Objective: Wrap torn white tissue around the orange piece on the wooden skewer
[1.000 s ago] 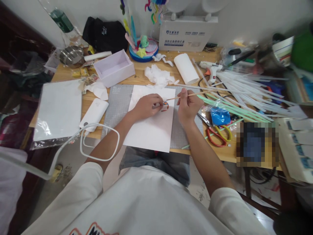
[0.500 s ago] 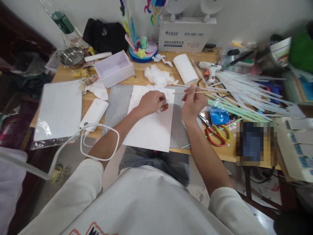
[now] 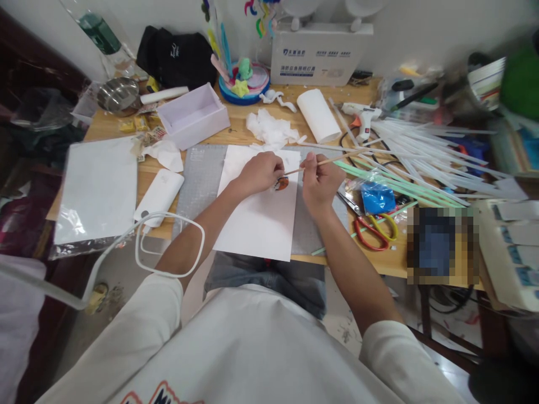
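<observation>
Gripping a thin stick [image 3: 326, 163] (pale, slanted): the right hand [image 3: 322, 182].

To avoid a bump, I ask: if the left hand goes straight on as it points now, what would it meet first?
Probably the tip of the thin stick held by the right hand, just past the left hand; the stick may pass above it, as depth is unclear.

The left hand [image 3: 265, 171] held a small orange-and-dark piece [image 3: 282, 183] over white paper [image 3: 252, 221], and the right hand [image 3: 322, 182] gripped a thin stick [image 3: 345, 156], its tip near the piece; the paper lay on a gray mat [image 3: 197, 174], with red-and-yellow-handled scissors [image 3: 363, 237] to the right
</observation>
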### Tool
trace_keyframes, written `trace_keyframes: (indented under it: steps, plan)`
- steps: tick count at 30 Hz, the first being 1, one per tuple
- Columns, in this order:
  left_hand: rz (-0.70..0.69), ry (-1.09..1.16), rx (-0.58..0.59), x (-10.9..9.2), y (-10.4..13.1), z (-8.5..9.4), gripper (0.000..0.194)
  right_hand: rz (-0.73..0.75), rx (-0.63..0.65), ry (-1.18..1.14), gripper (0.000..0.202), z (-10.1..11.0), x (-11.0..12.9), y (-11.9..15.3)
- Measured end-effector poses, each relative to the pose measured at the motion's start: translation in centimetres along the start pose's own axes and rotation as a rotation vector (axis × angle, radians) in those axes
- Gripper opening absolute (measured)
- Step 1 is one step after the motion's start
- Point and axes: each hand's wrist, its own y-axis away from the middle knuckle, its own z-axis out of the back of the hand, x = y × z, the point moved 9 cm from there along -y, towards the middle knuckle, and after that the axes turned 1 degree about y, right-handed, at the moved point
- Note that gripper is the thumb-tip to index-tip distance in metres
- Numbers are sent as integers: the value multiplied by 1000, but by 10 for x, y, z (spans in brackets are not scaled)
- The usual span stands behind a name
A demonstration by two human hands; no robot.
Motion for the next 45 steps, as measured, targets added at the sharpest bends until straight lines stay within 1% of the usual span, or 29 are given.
trace_keyframes:
  steps: [6,14,17,20,24,27,30,33,38,40,42,45]
  plan:
    - [-6,8,-20,-1,0,-1,21,10,3,44,46,-2,-1,0]
    - [-23,38,-33,2,0,-2,20,9,43,70,50,-8,-1,0]
    - [-35,68,-43,2,1,0,22,4,45,82,51,-9,-1,0]
    - [-44,99,-55,4,2,1,28,-10,49,95,51,-11,-2,-2]
    - [-57,126,-70,7,3,0,36,-13,85,96,49,-20,-3,-8]
    - [-69,156,-79,8,4,0,38,0,136,93,47,-30,0,-14]
    - [-75,164,-92,9,4,0,37,-18,142,71,45,-34,-2,-18]
    - [-66,137,-94,9,5,0,35,-67,78,12,47,-26,-8,-18]
    - [-43,100,-73,5,4,2,34,-152,-149,-92,56,2,-20,-10]
    - [-35,80,-100,3,-2,8,32,-166,-200,-110,56,9,-22,-9]
    - [-43,32,-134,-1,-13,16,28,-170,-224,-108,55,13,-23,-8]
    - [-83,-50,-112,-9,-33,17,25,-182,-247,-85,56,18,-25,-9]
